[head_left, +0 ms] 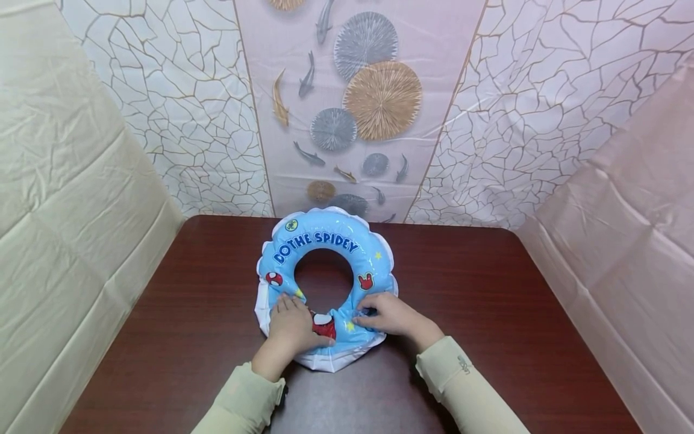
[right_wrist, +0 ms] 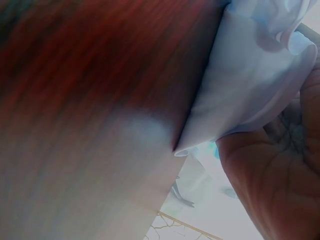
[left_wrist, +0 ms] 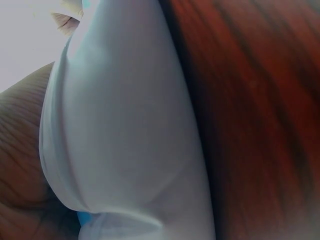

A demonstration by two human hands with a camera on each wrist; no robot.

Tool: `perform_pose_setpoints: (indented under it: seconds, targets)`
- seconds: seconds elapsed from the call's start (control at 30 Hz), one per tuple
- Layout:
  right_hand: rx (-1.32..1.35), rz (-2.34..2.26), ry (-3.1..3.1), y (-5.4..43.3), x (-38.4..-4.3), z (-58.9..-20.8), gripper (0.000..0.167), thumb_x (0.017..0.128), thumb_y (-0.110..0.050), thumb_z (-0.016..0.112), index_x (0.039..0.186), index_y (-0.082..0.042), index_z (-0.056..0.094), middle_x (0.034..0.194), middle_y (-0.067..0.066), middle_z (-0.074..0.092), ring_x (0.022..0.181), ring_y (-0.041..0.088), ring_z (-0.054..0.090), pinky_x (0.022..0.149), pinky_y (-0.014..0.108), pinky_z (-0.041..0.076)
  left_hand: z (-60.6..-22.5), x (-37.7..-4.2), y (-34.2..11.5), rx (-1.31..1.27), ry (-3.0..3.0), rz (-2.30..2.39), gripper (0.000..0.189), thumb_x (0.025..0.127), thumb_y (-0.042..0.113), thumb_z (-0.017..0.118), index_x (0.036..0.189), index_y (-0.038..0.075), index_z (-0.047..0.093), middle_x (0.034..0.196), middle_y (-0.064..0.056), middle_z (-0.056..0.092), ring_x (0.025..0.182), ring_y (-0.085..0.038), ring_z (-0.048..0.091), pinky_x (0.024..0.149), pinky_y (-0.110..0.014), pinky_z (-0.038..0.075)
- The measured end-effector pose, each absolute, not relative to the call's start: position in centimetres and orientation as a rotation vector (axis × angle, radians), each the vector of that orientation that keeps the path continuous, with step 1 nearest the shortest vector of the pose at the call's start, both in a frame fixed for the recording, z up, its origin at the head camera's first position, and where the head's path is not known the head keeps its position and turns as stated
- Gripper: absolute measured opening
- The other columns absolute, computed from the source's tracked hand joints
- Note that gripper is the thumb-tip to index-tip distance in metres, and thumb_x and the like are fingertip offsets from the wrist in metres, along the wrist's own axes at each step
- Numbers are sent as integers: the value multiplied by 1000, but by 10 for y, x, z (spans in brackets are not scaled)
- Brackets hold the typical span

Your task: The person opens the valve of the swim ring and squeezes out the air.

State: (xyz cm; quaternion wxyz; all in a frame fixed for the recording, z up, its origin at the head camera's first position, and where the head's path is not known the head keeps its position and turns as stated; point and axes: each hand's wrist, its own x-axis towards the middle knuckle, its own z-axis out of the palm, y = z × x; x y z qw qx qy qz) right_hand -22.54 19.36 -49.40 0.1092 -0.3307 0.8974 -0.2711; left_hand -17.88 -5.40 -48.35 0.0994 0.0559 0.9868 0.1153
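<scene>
A light blue inflatable swim ring (head_left: 325,226) with white scalloped edging and "DOTHE SPIDEY" lettering lies on the table, its near part creased and softer than the far part. My left hand (head_left: 293,325) rests on its near left part, fingers extended and thumb spread toward a red printed figure. On the near right part, my right hand (head_left: 393,314) pinches the vinyl between curled fingers and thumb, beside a dark blue patch; the fingers partly hide what is there. Both wrist views show the ring's white underside (left_wrist: 125,110) close to the tabletop, with the right palm (right_wrist: 270,175) beside it.
The dark red-brown table (head_left: 466,283) has rounded far corners. Behind it hangs a patterned cloth (head_left: 347,163) with fish and round motifs. Cream fabric walls (head_left: 70,199) close in both sides.
</scene>
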Motion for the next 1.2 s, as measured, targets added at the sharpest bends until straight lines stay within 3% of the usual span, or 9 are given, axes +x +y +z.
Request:
perform_pose_setpoints:
  seconds: [1.2]
  targets:
    - [-968, -803, 2634, 192, -225, -493, 13, 95, -35, 72, 98, -22, 73, 88, -15, 64, 81, 5, 59, 77, 25, 54, -480, -179, -54, 144, 2895, 324, 125, 67, 66, 82, 145, -18, 34, 151, -39, 32, 142, -53, 29, 115, -60, 27]
